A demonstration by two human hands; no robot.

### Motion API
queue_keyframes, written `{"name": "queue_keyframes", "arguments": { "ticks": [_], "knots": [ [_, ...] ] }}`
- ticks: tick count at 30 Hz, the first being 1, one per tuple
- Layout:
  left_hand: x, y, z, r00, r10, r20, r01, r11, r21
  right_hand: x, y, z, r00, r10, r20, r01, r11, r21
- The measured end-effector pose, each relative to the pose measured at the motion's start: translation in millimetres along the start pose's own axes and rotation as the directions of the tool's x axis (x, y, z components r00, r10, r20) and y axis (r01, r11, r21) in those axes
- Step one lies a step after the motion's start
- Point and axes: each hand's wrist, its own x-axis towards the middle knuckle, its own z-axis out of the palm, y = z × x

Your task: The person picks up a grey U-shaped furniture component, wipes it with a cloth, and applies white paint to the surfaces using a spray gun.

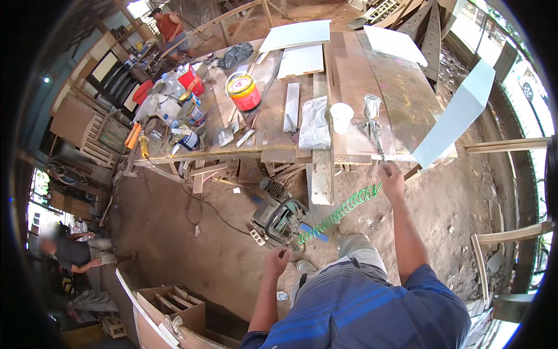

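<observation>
At the table's front edge, my right hand [392, 177] is closed around the lower end of a spray gun [375, 125], where the hose joins it. The gun's metal cup stands above the tabletop. A green coiled air hose [343, 212] runs from near this hand down to an air compressor [279, 215] on the ground. Lower down, in front of my body, my left hand [276, 262] hangs with its fingers curled in and nothing visible in them. A white plastic tub [342, 117] stands just left of the gun.
The wooden worktable [354, 75] carries white panels [395, 43], a red and yellow paint bucket [243, 92], a plastic bag [314, 123] and several cans. A pale panel [456, 113] leans at its right end. A wooden cabinet [174, 314] is low left. Two people are farther off.
</observation>
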Motion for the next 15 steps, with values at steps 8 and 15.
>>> {"name": "queue_keyframes", "arguments": {
  "ticks": [8,15],
  "knots": [
    [85.3,170.7,15.3,0.967,0.141,-0.212,-0.154,0.987,-0.048,171.5,66.5,50.5,0.998,-0.046,-0.050,0.038,0.986,-0.161],
    [117.1,276.6,109.1,0.988,0.075,-0.135,-0.094,0.986,-0.139,161.8,87.0,59.5,0.987,-0.152,0.054,0.150,0.988,0.040]
  ]
}}
